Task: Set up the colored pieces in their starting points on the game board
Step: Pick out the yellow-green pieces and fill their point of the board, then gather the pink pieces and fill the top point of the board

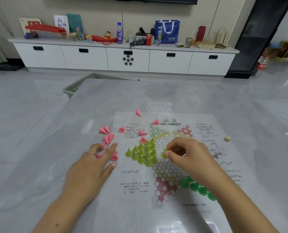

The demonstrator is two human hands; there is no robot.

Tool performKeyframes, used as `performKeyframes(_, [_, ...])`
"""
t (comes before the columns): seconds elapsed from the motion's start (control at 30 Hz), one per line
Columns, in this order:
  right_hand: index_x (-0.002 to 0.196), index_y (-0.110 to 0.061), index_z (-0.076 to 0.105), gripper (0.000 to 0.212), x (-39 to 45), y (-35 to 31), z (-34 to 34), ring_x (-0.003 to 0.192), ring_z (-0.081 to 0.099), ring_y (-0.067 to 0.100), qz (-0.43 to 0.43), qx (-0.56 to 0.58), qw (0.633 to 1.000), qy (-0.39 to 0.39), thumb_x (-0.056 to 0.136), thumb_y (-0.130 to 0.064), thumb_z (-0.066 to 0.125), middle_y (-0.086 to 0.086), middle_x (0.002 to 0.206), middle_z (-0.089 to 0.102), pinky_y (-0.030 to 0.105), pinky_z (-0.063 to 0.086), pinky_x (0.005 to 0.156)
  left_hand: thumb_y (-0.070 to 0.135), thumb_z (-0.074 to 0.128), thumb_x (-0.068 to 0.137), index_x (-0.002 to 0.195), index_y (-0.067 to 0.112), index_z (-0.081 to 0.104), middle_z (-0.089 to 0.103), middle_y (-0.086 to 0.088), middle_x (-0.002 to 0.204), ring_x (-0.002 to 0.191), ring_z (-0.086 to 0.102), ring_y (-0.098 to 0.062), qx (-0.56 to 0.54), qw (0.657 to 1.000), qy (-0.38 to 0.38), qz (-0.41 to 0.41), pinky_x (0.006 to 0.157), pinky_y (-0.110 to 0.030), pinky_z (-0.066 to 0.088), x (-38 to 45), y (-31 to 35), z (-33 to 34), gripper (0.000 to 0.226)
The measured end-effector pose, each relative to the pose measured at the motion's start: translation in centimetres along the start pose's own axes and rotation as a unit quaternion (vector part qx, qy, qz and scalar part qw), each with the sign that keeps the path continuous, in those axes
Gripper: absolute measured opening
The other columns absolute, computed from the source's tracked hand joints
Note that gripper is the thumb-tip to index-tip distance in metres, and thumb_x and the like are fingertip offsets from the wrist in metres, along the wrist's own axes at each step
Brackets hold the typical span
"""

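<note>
At the centre of the frame the right hand (188, 153) pinches one yellow-green plastic cone piece (164, 153) over the printed paper game board (170, 165), just beside a group of yellow-green cones (144, 153) standing on it. The left hand (96, 163) rests open on the glossy grey surface (39, 148), fingers spread among scattered pink cone pieces (107, 135). Dark green pieces (198, 188) stand at lower right, partly behind the right wrist.

light: even, soft indoor | glare: glossy table (39, 148) | edges: wide-angle bowing, blurred
</note>
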State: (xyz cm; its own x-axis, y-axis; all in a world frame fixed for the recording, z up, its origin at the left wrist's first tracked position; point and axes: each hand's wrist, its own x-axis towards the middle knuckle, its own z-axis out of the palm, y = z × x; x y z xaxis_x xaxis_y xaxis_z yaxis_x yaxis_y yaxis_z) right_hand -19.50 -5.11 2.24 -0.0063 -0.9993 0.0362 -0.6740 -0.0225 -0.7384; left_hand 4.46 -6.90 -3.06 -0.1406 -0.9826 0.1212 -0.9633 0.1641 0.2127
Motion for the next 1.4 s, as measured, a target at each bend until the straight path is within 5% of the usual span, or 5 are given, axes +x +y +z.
performKeyframes(0.2, [0.095,-0.023,0.062,0.012,-0.2,0.4,2.2,0.077,0.062,0.013,-0.017,-0.144,0.989,-0.037,0.085,-0.022,0.056,-0.007,0.082,0.065,0.027,0.052,0.072,0.035,0.056,0.086,0.108,0.026,0.064,0.057,0.000,0.109,0.087,0.061,-0.022,-0.066,0.996,0.063,0.020,0.055,-0.025,0.038,0.3,-0.3,1.1,0.025])
performKeyframes(1.07, [0.086,-0.022,0.062,0.010,-0.2,-0.2,1.6,0.068,0.057,0.010,-0.037,-0.149,0.988,0.016,0.087,-0.025,0.053,-0.009,0.072,0.061,0.023,0.047,0.064,0.012,0.055,0.088,0.078,0.013,0.053,0.052,0.008,0.070,0.064,0.048,-0.007,-0.254,0.961,0.110,-0.016,0.059,-0.012,0.035,0.6,0.9,0.3,0.010])
performKeyframes(1.17, [0.081,-0.017,0.064,0.016,-0.1,-1.5,1.4,0.067,0.058,0.012,-0.059,-0.115,0.991,0.047,0.088,-0.024,0.051,-0.004,0.071,0.064,0.026,0.048,0.064,0.010,0.051,0.091,0.078,0.013,0.059,0.054,0.002,0.068,0.049,0.044,-0.003,-0.480,0.860,0.099,-0.143,0.047,-0.007,0.032,0.9,1.0,-0.8,0.015])
performKeyframes(1.27, [0.081,-0.013,0.064,0.019,0.1,-3.2,2.6,0.068,0.058,0.015,-0.091,-0.088,0.991,0.040,0.089,-0.023,0.050,-0.002,0.071,0.065,0.030,0.048,0.066,0.006,0.053,0.087,0.072,0.012,0.054,0.049,-0.001,0.065,0.038,0.036,-0.003,-0.758,0.610,0.063,-0.223,0.035,-0.012,0.027,1.5,-0.6,-2.1,0.017])
performKeyframes(1.4, [0.089,-0.017,0.065,0.016,0.9,-5.1,5.8,0.076,0.057,0.012,-0.131,-0.073,0.989,0.001,0.088,-0.021,0.049,-0.004,0.084,0.065,0.026,0.046,0.071,0.011,0.088,0.022,0.060,0.012,0.060,0.053,0.000,0.056,0.037,0.038,-0.006,-0.884,0.429,0.033,-0.185,0.032,-0.015,0.031,1.4,-2.4,-3.8,0.047])
